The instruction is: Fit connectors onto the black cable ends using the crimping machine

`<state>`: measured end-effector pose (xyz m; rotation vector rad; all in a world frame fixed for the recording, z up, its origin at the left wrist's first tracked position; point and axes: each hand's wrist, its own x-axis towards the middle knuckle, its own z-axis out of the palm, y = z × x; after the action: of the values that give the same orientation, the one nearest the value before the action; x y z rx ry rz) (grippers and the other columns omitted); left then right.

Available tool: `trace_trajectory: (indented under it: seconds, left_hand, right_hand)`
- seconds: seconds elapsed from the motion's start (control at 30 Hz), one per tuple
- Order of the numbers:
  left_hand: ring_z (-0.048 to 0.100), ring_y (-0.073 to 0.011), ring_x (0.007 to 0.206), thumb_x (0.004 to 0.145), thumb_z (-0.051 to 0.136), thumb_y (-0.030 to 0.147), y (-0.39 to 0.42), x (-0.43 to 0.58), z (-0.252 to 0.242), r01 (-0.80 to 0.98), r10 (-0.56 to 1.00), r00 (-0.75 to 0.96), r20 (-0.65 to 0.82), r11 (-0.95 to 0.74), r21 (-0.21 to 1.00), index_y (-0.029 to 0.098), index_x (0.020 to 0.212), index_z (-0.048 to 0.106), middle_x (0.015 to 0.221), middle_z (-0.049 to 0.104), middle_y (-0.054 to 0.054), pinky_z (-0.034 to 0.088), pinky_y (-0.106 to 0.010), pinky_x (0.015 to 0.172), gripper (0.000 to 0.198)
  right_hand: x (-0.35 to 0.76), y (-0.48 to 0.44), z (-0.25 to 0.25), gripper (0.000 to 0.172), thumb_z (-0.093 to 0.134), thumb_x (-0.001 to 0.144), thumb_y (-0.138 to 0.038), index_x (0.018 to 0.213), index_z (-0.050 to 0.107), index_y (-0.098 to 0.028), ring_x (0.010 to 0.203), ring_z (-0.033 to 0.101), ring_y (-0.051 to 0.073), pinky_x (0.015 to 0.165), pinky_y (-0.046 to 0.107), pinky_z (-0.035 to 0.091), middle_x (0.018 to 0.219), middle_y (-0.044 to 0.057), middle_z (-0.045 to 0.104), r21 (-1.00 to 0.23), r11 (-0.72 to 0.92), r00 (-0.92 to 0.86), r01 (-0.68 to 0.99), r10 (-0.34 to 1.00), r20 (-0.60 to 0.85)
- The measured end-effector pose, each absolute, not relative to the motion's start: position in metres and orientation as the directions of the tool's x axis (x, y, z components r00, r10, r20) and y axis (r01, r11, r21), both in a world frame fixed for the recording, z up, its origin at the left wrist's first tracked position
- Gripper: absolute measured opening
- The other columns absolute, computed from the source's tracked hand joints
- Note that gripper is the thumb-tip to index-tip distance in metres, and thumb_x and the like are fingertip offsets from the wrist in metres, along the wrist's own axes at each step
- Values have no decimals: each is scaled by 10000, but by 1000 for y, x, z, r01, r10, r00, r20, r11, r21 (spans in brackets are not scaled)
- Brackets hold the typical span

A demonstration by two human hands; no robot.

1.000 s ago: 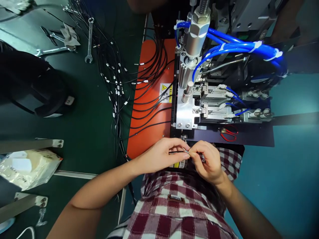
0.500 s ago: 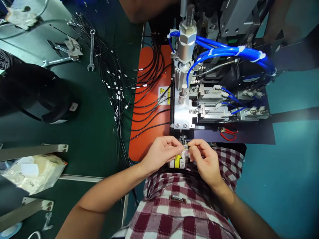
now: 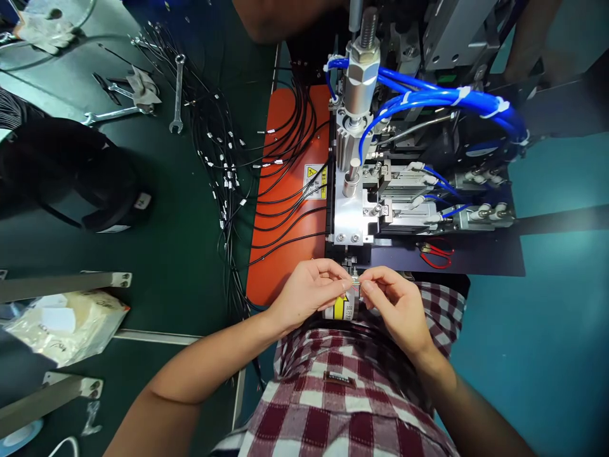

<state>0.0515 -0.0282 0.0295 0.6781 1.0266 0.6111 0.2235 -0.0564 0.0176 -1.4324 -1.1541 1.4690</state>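
My left hand point(image 3: 309, 293) and my right hand point(image 3: 396, 303) meet fingertip to fingertip just below the front of a metal press machine point(image 3: 354, 209). Both pinch a small silver metal piece point(image 3: 355, 287) at the end of a thin black cable; the cable itself is mostly hidden by my fingers. The piece sits right beneath the machine's small lower fixture point(image 3: 351, 261). A yellow and white label point(image 3: 343, 308) shows under my hands, against my checked shirt.
Several black cables with silver ends point(image 3: 266, 184) lie over an orange plate point(image 3: 285, 190) and the green table. Wrenches point(image 3: 177, 92) lie at the upper left, red-handled snips point(image 3: 435, 254) on the machine base, blue hoses point(image 3: 442, 98) above. A plastic bag point(image 3: 61, 324) sits at the left.
The black cable held level between my hands a second ago is now hidden. Both hands have moved up slightly toward the machine's lower fixture and stay pinched together.
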Motion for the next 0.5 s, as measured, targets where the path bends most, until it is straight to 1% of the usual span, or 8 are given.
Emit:
trace_trajectory:
  seconds: [0.1,0.3,0.4,0.5]
  left_hand:
    - [378,-25,430,734,755,351,-29,53,33,-114,735,380,-561,640,760,105,800,634,595,544,24,250,-153,388,282]
    - [365,-23,424,684,789,347,-29,55,36,-118,734,379,-563,642,758,119,774,616,548,493,59,262,-155,404,300]
    - [370,-26,415,718,763,370,-30,55,36,-107,721,389,-573,653,749,123,799,597,553,520,48,251,-154,394,308]
    - [370,-26,406,776,716,359,-32,55,34,-120,715,415,-563,656,745,126,835,582,579,575,22,239,-153,387,275]
  right_hand:
    - [225,-55,20,156,605,858,-335,819,640,-188,524,479,121,482,244,400,619,-7,551,-949,-308,-105,71,944,-314]
    - [222,-57,20,70,635,832,-258,805,634,-194,544,489,115,500,234,404,639,-13,567,-965,-206,-82,162,972,-221]
    - [220,-58,18,89,622,844,-256,782,619,-191,549,480,112,517,238,404,650,-12,562,-965,-190,-73,182,976,-206]
    - [218,-60,15,122,602,862,-281,782,595,-189,533,460,109,510,237,394,620,-24,529,-961,-245,-85,129,963,-257]
